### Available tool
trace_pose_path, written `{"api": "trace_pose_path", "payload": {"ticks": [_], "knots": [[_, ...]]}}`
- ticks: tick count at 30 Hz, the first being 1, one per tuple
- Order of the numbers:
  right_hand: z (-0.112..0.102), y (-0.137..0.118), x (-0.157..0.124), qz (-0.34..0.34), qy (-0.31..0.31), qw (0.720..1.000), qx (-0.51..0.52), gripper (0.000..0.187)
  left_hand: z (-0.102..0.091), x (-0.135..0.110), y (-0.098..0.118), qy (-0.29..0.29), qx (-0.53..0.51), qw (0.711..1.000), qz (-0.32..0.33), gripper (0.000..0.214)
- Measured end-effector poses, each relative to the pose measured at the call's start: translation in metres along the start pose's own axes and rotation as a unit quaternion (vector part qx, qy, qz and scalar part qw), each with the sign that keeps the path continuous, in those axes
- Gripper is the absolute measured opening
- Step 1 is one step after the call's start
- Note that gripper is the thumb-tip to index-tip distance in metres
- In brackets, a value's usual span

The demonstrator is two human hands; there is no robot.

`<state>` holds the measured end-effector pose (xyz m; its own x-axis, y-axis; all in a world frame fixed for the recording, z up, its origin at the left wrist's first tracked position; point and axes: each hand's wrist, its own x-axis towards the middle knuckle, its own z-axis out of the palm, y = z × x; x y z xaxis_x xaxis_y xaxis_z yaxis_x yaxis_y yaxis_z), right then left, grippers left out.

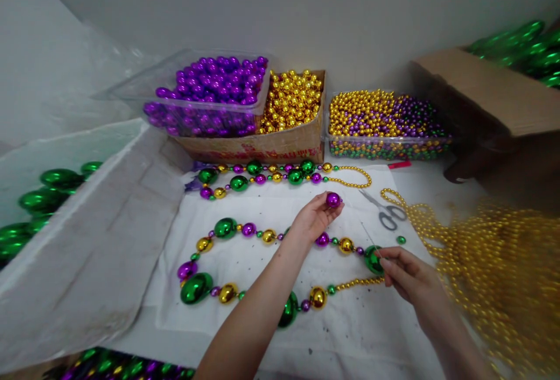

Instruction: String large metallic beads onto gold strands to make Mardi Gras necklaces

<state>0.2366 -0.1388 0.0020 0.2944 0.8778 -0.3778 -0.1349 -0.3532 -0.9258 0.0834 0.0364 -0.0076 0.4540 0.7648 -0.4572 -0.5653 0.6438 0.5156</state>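
My left hand point(312, 217) is raised over a white cloth point(245, 263), its fingertips pinched on one shiny purple bead point(333, 199). My right hand point(405, 275) is lower and to the right, fingers pinched on a thin needle or thread end point(370, 234) beside a large green bead point(373, 259) of a looped necklace point(227, 292) of green, gold and purple beads. That necklace lies on the cloth under both forearms. A second strand of the same colours point(271, 176) lies farther back.
At the back stand a clear tub of purple beads point(210, 91), a cardboard box of gold beads point(291, 100) and a tub of mixed small beads point(385, 120). Scissors point(387, 211) lie near a heap of gold strands point(494, 269). Large green balls point(44, 193) fill a left bin.
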Motion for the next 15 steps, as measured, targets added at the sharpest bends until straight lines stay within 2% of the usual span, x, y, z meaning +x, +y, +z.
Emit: {"api": "trace_pose_path", "payload": {"ticks": [3,7,15], "knots": [[0.0049,0.0,-0.0029,-0.015,-0.03,0.999,-0.04,0.034,0.0012,-0.0014,-0.0022,-0.016,-0.045,0.999,-0.012,0.013],[0.0079,0.0009,-0.0055,-0.049,-0.039,0.996,-0.06,0.034,0.002,-0.0042,-0.0044,-0.048,-0.073,0.996,0.022,0.023],[0.0046,0.0074,-0.0098,-0.068,-0.037,0.991,-0.109,0.032,0.0025,-0.0043,-0.0098,-0.024,-0.067,0.995,0.064,0.015]]}}
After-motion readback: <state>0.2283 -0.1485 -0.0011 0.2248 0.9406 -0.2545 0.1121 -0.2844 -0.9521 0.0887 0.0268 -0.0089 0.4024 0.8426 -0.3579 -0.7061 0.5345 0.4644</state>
